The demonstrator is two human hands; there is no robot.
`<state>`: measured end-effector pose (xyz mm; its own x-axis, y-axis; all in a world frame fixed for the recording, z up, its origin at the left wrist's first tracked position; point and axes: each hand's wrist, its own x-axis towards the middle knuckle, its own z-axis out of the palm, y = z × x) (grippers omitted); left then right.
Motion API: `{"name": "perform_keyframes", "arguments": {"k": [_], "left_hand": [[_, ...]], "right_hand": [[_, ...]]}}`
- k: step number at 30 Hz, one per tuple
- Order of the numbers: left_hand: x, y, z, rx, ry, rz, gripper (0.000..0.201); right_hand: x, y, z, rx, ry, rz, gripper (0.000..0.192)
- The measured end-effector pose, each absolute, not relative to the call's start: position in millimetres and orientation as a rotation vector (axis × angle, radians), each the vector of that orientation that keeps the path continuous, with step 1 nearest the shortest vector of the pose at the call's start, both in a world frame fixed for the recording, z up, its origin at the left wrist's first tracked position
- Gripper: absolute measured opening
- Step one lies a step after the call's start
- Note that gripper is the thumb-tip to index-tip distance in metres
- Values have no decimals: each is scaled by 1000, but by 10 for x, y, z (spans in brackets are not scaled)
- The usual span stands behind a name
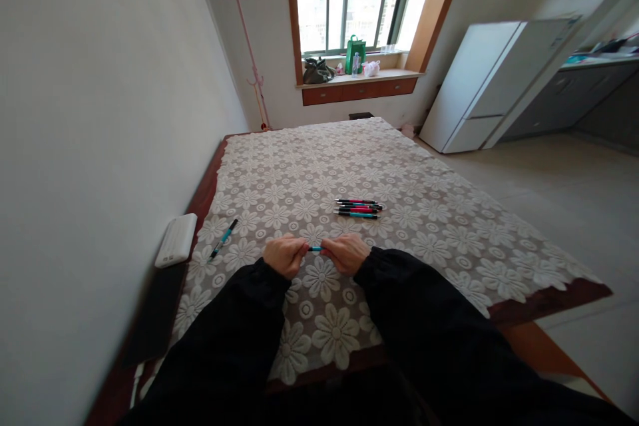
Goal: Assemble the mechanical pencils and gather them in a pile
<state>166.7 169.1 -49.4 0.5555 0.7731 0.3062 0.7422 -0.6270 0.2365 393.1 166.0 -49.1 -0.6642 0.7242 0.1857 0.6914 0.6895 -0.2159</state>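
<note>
My left hand (285, 254) and my right hand (346, 252) both grip one teal pen (315, 249), one hand at each end, just above the lace floral tablecloth (399, 166). Only a short teal stretch shows between the fingers. A single teal and black pen (223, 239) lies loose to the left of my left hand. Several red and teal pens (358, 208) lie side by side in a small bunch beyond my right hand.
A white flat box (176, 239) and a dark flat item (154, 316) lie at the table's left edge beside the wall. A white fridge (479, 83) stands at the right. The window sill (359, 76) holds bags and a bottle.
</note>
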Motion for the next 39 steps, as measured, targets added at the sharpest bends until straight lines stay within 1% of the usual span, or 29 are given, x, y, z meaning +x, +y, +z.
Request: {"name": "perform_keyframes", "arguments": {"k": [3,5,7,10,11,14,18,20,22,24,26,28,31,34,36,39], "left_hand": [[1650,1709,-487,2626,1336,623,48],[1637,1730,-496,2586,1325,697,42],[1629,1747,-514,2545,1317,792,31],[1629,1755,-549,2498,1322,881,33],[1630,1754,-558,2489,1334,888,31],[1632,1749,-567,2469,1369,868,21],[1630,1753,-545,2504,1368,790,31],[1632,1757,-539,2509,1358,771,32],[1637,1758,-542,2491,1327,786,23],[1644,1756,-547,2477,1276,799,24],[1649,1751,-547,2482,1254,786,20],[1652,1749,-539,2496,1276,758,18],[1651,1753,-524,2528,1289,704,30],[1652,1762,-526,2529,1243,750,23],[1652,1768,-540,2516,1220,785,25],[1650,1776,-557,2513,1232,749,17]], "right_hand": [[3938,1690,-515,-1047,-2568,143,19],[3950,1718,-541,-1068,-2494,164,16],[3962,1737,-559,-1136,-2444,217,15],[3975,1739,-558,-1232,-2424,304,16],[3977,1734,-552,-1247,-2423,322,17],[3974,1716,-528,-1224,-2427,335,21],[3968,1714,-519,-1185,-2410,314,27],[3967,1725,-528,-1148,-2405,323,23],[3968,1738,-545,-1122,-2407,343,16],[3971,1747,-566,-1128,-2409,360,12],[3975,1750,-582,-1137,-2409,369,10],[3977,1748,-584,-1134,-2415,372,10],[3975,1740,-560,-1139,-2434,378,11],[3968,1732,-534,-1175,-2442,387,11],[3963,1727,-528,-1191,-2446,386,12],[3960,1717,-527,-1173,-2460,370,16]]}}
